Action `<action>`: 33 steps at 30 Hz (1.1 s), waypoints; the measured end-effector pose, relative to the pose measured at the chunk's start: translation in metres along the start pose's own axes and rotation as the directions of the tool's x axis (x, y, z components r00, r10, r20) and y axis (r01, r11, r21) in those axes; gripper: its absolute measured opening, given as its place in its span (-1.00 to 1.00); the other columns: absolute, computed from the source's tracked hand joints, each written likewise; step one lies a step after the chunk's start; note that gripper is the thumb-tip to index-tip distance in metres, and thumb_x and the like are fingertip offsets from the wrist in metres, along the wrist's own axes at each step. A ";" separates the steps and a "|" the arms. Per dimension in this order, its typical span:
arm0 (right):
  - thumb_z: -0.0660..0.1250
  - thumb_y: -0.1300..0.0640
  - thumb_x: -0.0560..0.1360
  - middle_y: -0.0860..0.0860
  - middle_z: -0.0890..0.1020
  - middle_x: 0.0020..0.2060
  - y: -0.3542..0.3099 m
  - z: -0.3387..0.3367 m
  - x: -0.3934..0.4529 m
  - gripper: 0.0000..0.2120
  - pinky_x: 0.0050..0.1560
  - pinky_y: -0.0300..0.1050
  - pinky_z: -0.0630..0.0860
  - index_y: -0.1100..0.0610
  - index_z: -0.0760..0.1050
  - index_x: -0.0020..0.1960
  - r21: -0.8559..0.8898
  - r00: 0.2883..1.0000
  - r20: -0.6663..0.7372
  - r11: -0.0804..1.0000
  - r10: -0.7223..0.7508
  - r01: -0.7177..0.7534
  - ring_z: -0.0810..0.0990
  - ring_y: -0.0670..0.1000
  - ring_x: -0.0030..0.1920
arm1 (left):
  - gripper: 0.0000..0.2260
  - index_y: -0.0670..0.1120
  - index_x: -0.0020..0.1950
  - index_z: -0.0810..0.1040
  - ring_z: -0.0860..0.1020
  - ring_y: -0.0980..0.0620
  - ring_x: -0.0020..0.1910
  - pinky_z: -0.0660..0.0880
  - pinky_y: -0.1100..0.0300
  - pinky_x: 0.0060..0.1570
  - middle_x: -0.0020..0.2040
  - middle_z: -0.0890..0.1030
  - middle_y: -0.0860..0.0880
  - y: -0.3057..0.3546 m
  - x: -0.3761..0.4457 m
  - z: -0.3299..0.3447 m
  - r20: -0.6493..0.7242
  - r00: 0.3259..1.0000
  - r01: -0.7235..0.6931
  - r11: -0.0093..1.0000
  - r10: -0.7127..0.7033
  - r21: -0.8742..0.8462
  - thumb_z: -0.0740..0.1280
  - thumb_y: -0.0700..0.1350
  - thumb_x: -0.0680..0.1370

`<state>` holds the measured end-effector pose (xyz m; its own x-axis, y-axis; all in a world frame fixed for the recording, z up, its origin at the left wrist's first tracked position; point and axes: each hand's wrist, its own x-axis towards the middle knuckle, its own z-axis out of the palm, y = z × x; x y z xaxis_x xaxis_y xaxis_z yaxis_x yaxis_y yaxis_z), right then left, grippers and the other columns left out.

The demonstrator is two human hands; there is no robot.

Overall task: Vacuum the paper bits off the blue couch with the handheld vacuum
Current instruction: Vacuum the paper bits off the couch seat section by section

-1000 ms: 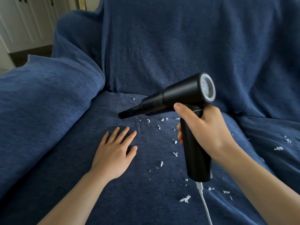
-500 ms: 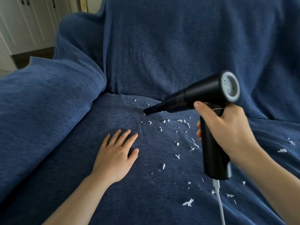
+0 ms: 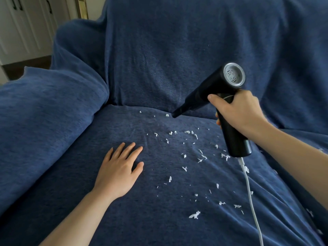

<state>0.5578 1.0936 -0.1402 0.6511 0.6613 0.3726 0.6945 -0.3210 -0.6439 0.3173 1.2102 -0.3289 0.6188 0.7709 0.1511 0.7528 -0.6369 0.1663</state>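
Head view, the only one. Blue couch point(image 3: 168, 50) fills nearly all of the picture: seat cushion below, backrest above, a fat armrest on the left side.

Right hand point(image 3: 239, 112) grips the handle of the handheld vacuum point(image 3: 220, 86), fingers wrapped round it, thumb laid along the top where handle meets barrel. Vacuum is black, with a round silver-rimmed vent on its rear end facing the camera. Barrel slants down and to the left. Narrow nozzle point(image 3: 177, 113) sits at the seam where seat meets backrest, tip at or just above the fabric; contact not certain. One paper scrap lies just beside the tip.

White cord point(image 3: 252, 201) leaves the base of the handle and trails down over the seat, out of the bottom of the picture.

Left hand point(image 3: 119, 173) lies flat on the seat cushion, palm down, fingers straight and slightly spread, holding nothing. Well apart from the nozzle.

Paper bits point(image 3: 193, 157), small and white, scattered over the middle and right part of the seat, between the left hand and the vacuum handle; one larger scrap near the lower edge. A few more on the next cushion, far right.

Top left corner: white cabinet doors point(image 3: 26, 23) with dark handles, beyond the armrest.
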 end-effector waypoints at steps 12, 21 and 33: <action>0.41 -0.06 0.51 0.05 0.66 -0.44 -0.003 0.035 0.017 -0.66 -0.27 -0.05 0.70 0.25 0.62 -0.16 0.167 0.996 0.065 0.983 0.062 -0.072 0.64 -0.03 -0.54 | -0.32 0.22 0.55 0.03 -0.04 0.06 0.57 -0.09 0.03 0.52 0.58 0.02 0.17 -0.001 0.004 0.001 -0.019 1.000 0.000 1.000 0.000 -0.016 -0.33 0.30 0.44; 0.41 -0.03 0.51 0.08 0.67 -0.40 -0.021 0.047 0.007 -0.68 -0.32 -0.05 0.70 0.25 0.59 -0.15 0.236 0.991 0.128 0.969 0.039 -0.069 0.66 0.01 -0.51 | -0.29 0.21 0.56 -0.01 -0.11 0.07 0.57 -0.15 0.04 0.52 0.58 -0.04 0.16 -0.002 0.004 0.001 -0.010 1.000 -0.008 0.999 0.008 -0.033 -0.35 0.31 0.42; 0.39 -0.03 0.52 0.11 0.67 -0.35 -0.037 0.091 0.021 -0.62 -0.27 -0.12 0.68 0.33 0.62 -0.04 0.294 0.990 0.141 0.955 0.008 -0.050 0.72 0.12 -0.37 | -0.32 0.22 0.54 0.09 -0.02 0.10 0.56 -0.06 0.05 0.53 0.57 0.07 0.18 0.001 0.006 0.001 -0.029 0.999 0.013 0.999 -0.014 -0.031 -0.28 0.30 0.43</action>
<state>0.5179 1.1815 -0.1693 0.6073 0.7474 0.2693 0.5406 -0.1404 -0.8295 0.3216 1.2142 -0.3292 0.6014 0.7791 0.1770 0.7536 -0.6268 0.1983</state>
